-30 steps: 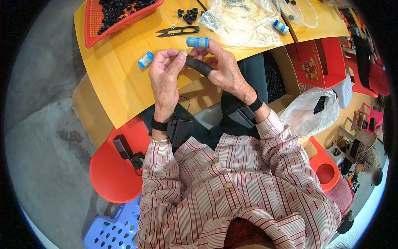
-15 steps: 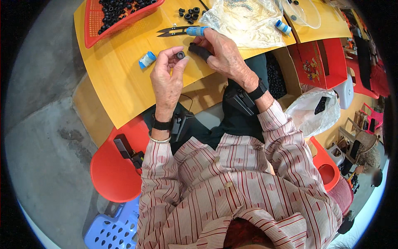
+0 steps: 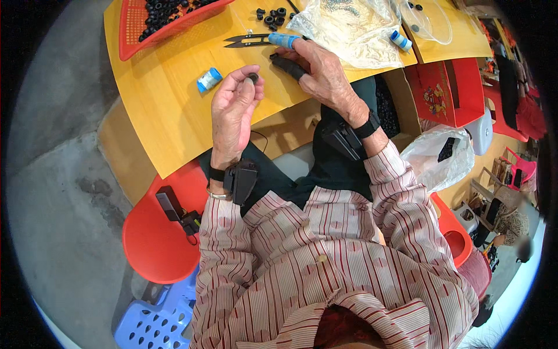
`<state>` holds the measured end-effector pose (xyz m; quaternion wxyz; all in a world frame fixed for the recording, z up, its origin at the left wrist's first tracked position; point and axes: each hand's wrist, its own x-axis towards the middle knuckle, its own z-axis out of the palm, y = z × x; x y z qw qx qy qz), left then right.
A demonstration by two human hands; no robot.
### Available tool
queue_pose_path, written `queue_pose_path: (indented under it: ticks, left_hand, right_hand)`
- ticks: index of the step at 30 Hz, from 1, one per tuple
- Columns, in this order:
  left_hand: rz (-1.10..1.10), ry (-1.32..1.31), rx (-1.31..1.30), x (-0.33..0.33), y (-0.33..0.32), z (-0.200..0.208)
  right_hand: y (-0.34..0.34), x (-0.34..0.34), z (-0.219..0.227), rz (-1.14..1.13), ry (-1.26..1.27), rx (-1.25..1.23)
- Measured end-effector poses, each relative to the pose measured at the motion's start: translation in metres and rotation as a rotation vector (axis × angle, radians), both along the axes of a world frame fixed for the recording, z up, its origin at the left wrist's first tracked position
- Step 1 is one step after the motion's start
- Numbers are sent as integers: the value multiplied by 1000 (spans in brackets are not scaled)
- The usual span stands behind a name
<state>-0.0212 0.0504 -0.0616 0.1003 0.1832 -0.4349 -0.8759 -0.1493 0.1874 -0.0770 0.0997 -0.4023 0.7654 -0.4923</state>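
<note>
My left hand is closed, pinching a small black rubber ring between thumb and fingertips above the yellow table. My right hand is just to the right, its index finger in a blue wrap and its thumb in a black sleeve, the two held apart. Thread snips with dark blades extend leftward from behind the blue-wrapped finger. Part of their handle is hidden, and I see no grip on them. Several black rubber pieces are scattered beyond the snips. A blue-and-white roll is left of my left hand.
A red basket of black pieces stands at the table's far left. A crumpled clear bag and another blue roll are at right. Below the tabletop are a box of black pieces, a red box and a white bag.
My left hand has turned, so the ring's hole no longer faces up and the thumb covers more of it. My right hand has shifted slightly right, away from the snips' blades.
</note>
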Motion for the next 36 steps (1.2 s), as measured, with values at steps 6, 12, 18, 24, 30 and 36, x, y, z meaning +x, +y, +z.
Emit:
queue_pose_path:
  ticks: [6, 12, 18, 24, 30, 36]
  left_hand:
    - [34, -24, -314, -1, 2, -6]
    - [56, 7, -359, -4, 1, -10]
    - [65, -16, -348, -6, 0, -9]
    - [76, -3, -317, -10, 1, -4]
    - [78, 15, -307, -11, 0, -4]
    - [123, 46, -130, -10, -5, -3]
  right_hand:
    - [1, -3, 7, -18, 213, 65]
    - [-12, -18, 36, -14, 278, -31]
    - [-47, -44, 28, 37, 431, 42]
    - [-62, -53, 21, 84, 512, 124]
    - [-63, -52, 20, 100, 428, 127]
    - [-49, -43, 39, 81, 24, -80]
